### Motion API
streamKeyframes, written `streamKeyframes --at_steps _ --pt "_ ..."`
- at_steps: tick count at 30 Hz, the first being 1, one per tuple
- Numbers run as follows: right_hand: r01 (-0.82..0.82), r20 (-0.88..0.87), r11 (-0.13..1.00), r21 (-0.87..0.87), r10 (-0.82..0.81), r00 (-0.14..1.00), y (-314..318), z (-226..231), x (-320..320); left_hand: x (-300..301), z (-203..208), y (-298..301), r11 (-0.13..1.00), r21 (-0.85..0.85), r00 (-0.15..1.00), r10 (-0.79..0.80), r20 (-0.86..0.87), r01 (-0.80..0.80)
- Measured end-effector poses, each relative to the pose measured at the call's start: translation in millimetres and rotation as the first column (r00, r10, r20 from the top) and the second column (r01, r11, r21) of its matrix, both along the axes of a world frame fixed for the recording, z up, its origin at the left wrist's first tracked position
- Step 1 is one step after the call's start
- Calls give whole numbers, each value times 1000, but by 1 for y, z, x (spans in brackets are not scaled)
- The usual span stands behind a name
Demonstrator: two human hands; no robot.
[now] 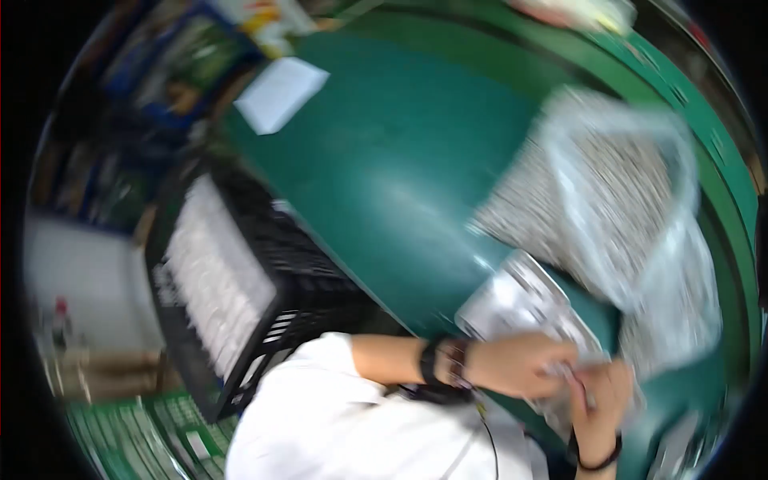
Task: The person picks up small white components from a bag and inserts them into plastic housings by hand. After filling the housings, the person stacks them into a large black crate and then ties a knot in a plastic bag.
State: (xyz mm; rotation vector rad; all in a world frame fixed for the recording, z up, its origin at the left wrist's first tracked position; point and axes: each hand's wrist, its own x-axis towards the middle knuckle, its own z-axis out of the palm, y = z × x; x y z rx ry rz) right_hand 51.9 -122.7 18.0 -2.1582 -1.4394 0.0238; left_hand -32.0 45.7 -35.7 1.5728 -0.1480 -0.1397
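My left hand (520, 366) and my right hand (606, 390) meet near the table's front right, fingers pinched together. Between the fingertips is something small and pale, too blurred to name. Clear, crumpled plastic (552, 414) shows just under the hands. Partly behind my left hand lies a shiny silver tray-like piece (520, 298) with dark marks or slots. Beyond it, a large clear plastic bag (680, 252) lies open, with a heap of small thin grey pieces (532, 188) in it and spilling leftward.
A black plastic crate (308, 276) full of white packets (212, 276) stands left of the green table (384, 144). White paper (282, 94) lies at the table's far left. Green ribbed stacks (120, 440) sit lower left. A blurred silver object (676, 446) is at the lower right.
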Motion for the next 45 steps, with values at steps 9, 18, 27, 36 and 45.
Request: streamKeyframes --at_steps 9,18,27,36,45 --pt "210 161 974 -89 -194 968 -14 5 70 -22 10 36 800 -125 802 553 -224 -586" --pt "7 301 961 -277 80 950 8 -46 52 -23 -5 35 768 -277 816 555 -163 -577" --pt "-60 227 911 -408 165 960 12 -46 57 -28 -20 43 774 -392 862 491 -124 -497" --pt "-84 -182 995 54 92 979 39 5 24 -23 -16 41 759 -558 941 236 -243 -335" --pt "-102 -193 992 68 114 975 56 4 -7 -27 -12 38 903 -355 953 291 85 -244"
